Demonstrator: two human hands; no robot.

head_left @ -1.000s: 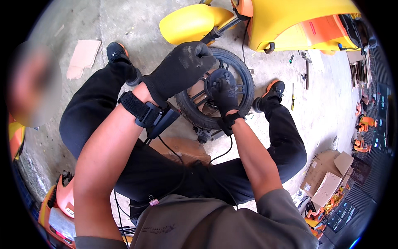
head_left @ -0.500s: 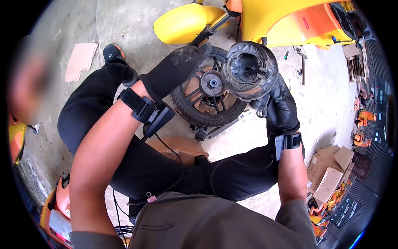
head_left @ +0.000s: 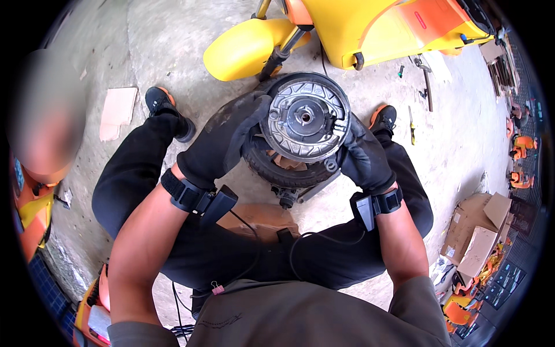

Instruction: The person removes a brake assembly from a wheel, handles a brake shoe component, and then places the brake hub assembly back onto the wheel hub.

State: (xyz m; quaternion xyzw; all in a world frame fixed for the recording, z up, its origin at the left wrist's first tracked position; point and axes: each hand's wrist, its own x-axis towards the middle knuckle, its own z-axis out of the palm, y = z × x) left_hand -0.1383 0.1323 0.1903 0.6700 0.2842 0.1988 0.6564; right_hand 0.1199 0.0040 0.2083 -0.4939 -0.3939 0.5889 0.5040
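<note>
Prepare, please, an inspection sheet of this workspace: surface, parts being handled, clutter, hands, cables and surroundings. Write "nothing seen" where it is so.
Surface: grey concrete floor, stained and marked.
Parts: round metal brake plate, raised; below it a wheel, partly hidden by it.
Clutter: yellow screwdriver-like tool on the floor at right; flat cardboard piece at left; open cardboard box at lower right.
Hands: both in black gloves; left hand on the plate's left side, right hand on its right.
Cables: black cable from the left wrist device, over the lap.
Surroundings: yellow-and-orange scooter ahead.
</note>
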